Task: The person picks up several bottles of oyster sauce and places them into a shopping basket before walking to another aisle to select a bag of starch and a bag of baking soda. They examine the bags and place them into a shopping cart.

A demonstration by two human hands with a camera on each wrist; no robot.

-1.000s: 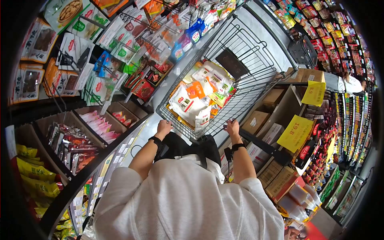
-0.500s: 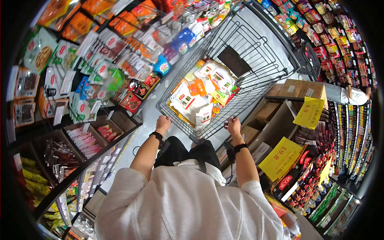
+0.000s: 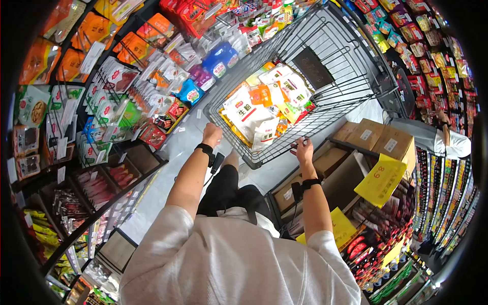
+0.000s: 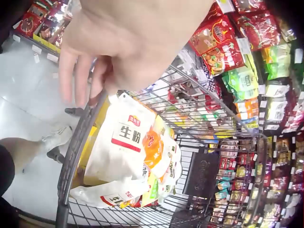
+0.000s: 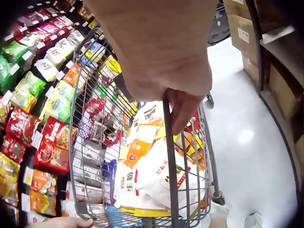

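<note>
A wire shopping cart stands ahead of the person, holding a heap of white, orange and yellow packets. At the cart's near left corner is the left hand; in the left wrist view its fingers hang fairly straight, with fingertips touching the rim. The right hand is at the near right side. From the right wrist view, its fingers curl round a dark rim bar of the cart. Part of the left hand also shows there, at the bottom left.
Shelves of hanging packets line the left, above bins of small packets. On the right are cardboard boxes, yellow price signs and a basket stack. Another person stands at the far right.
The shelves have shifted across the head view, and the cart sits further right in it and turned slightly. The left hand appears higher; both hands remain at the cart's near end.
</note>
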